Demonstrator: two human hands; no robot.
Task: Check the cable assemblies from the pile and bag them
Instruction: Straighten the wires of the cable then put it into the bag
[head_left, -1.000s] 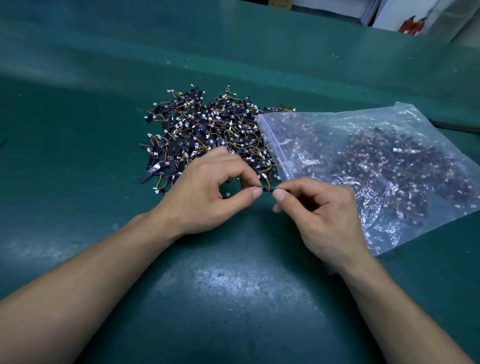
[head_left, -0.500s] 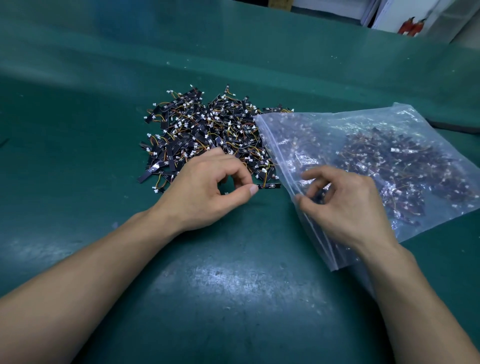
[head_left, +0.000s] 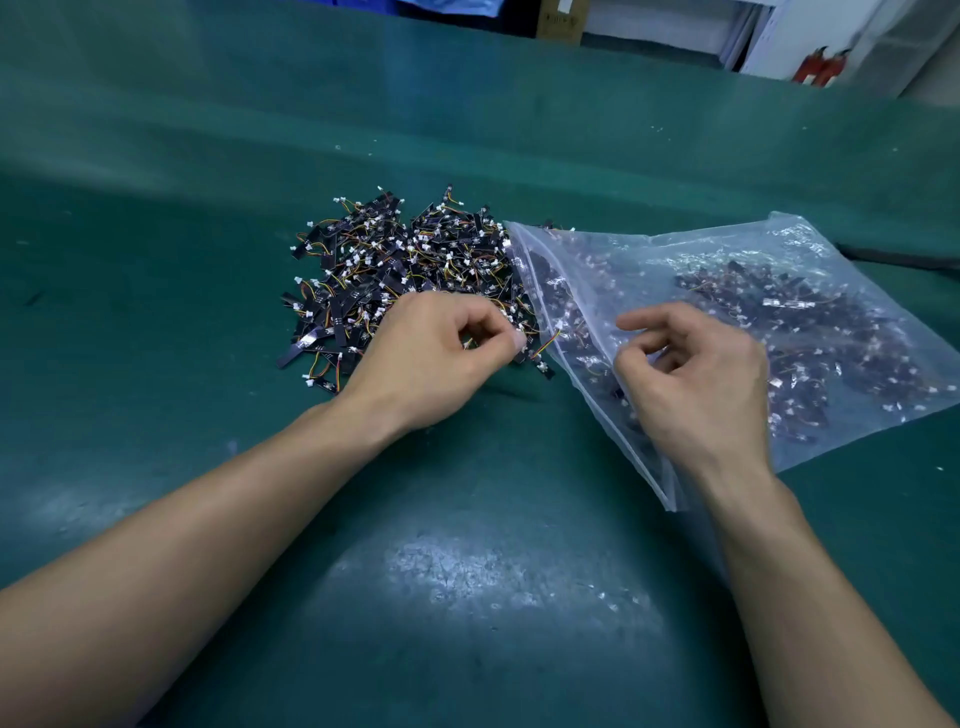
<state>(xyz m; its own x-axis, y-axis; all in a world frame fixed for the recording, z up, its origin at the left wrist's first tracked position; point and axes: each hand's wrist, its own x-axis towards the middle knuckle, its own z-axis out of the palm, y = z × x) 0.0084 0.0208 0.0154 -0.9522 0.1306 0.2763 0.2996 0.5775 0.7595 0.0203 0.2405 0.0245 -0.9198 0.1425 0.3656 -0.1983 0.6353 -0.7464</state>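
Pile: lies at 12 o'clock of left hand; one cable assembly is pinched at its edge. Bag: lies under right hand, which is loosely curled with nothing held.

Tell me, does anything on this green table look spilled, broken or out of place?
Nothing stands out. The heap of loose cables sits in one place, the clear bag lies right beside it with more cables inside, and none lie scattered far across the table.
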